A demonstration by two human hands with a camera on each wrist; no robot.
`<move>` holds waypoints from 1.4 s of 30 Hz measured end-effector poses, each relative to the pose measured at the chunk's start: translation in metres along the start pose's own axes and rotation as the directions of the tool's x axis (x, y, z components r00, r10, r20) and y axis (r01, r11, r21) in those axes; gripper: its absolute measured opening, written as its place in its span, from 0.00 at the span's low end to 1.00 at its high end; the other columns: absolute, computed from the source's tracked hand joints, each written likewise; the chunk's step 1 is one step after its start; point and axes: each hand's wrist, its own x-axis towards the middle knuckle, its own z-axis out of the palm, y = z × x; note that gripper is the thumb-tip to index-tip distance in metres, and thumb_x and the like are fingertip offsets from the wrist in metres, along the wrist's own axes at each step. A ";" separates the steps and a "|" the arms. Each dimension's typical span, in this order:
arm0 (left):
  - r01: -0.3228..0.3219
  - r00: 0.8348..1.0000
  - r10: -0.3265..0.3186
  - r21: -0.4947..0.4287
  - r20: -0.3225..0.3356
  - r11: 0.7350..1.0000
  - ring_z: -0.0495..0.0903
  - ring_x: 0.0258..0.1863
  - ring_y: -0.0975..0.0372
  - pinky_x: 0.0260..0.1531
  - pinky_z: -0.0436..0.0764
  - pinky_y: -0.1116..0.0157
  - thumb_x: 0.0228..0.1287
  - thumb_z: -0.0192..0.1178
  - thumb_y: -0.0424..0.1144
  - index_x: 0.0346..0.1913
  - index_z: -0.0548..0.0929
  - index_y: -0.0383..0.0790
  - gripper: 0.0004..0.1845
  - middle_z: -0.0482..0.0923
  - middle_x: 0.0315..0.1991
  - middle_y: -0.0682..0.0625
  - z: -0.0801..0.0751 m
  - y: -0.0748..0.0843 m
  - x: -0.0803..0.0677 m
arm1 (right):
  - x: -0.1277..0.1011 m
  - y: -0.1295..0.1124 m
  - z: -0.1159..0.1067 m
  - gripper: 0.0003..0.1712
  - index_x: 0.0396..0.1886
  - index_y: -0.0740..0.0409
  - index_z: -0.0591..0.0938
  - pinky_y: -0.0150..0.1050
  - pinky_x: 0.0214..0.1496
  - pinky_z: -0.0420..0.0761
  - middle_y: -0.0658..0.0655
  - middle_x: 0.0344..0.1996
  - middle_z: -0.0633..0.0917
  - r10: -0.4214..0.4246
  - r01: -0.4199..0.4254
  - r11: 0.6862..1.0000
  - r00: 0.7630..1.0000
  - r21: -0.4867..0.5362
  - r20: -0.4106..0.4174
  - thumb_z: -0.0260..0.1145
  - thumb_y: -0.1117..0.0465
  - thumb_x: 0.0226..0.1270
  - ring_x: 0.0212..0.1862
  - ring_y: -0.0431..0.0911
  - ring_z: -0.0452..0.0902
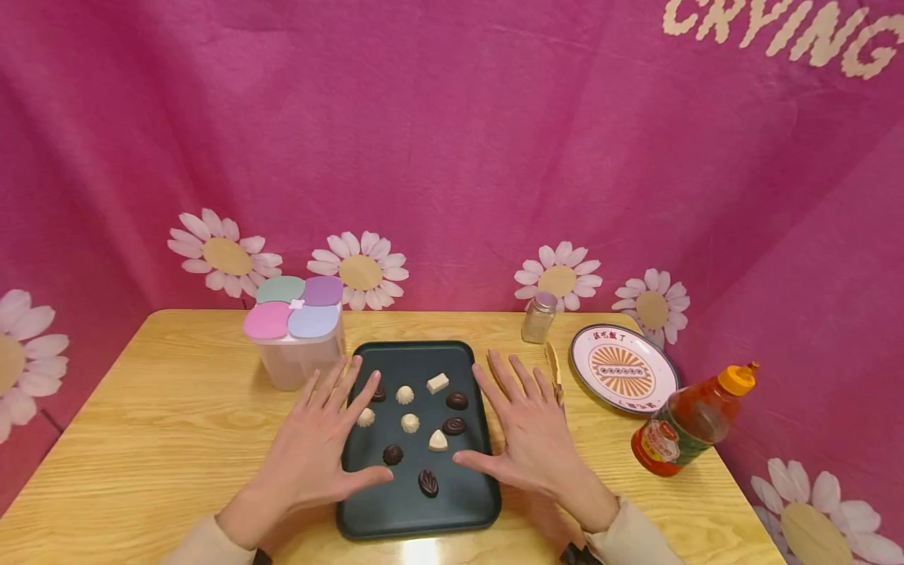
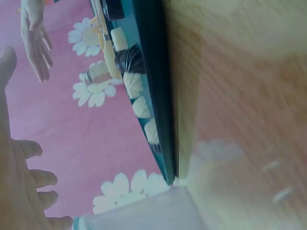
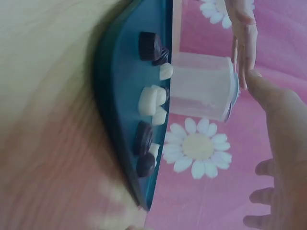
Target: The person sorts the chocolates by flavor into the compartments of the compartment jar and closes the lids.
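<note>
Both hands, left (image 1: 318,443) and right (image 1: 526,435), hover flat with each grip released over the tray (image 1: 466,502) of chocolates (image 1: 428,482), seemingly about to choose one.

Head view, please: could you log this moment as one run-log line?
left hand: open, over tray | right hand: open, at tray edge | chocolates: on tray

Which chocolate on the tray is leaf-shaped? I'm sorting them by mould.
The dark chocolate nearest the tray's front edge, between the two thumbs. It is a pointed oval with ribbed veins; the other dark ones are round or oval domes.
</note>
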 end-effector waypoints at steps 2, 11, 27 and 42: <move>0.005 1.000 -0.005 0.000 -0.002 1.000 0.52 0.85 0.42 0.81 0.56 0.37 0.48 0.67 0.79 0.84 0.60 0.47 0.64 0.53 0.86 0.40 -0.005 -0.005 -0.003 | 0.008 -0.005 0.000 0.67 0.85 0.43 0.61 0.67 0.80 0.62 0.55 0.86 0.58 -0.030 0.030 0.999 1.000 0.024 0.003 0.63 0.14 0.52 0.83 0.62 0.59; -0.042 0.990 0.043 0.010 -0.133 0.999 0.56 0.83 0.44 0.87 0.43 0.48 0.52 0.70 0.72 0.80 0.67 0.44 0.57 0.62 0.82 0.38 -0.025 -0.045 -0.013 | 0.052 -0.020 0.009 0.56 0.85 0.44 0.60 0.66 0.80 0.65 0.53 0.87 0.55 -0.284 0.272 0.937 0.959 0.220 0.022 0.53 0.18 0.67 0.84 0.59 0.57; -0.075 0.948 0.051 -0.063 -0.314 0.995 0.71 0.71 0.42 0.65 0.73 0.34 0.46 0.81 0.48 0.66 0.81 0.37 0.42 0.77 0.68 0.37 -0.043 -0.103 0.005 | 0.137 -0.050 0.023 0.40 0.76 0.46 0.75 0.56 0.78 0.73 0.54 0.80 0.70 -0.422 0.409 0.849 0.906 0.335 -0.036 0.72 0.39 0.69 0.79 0.51 0.69; -0.077 0.909 0.048 -0.054 -0.414 0.996 0.79 0.51 0.46 0.47 0.80 0.46 0.74 0.58 0.64 0.51 0.88 0.35 0.32 0.84 0.51 0.39 -0.031 -0.126 0.029 | 0.201 -0.081 0.042 0.31 0.71 0.49 0.80 0.42 0.73 0.79 0.54 0.70 0.80 -0.419 0.417 0.850 0.906 0.321 -0.066 0.71 0.45 0.73 0.72 0.48 0.76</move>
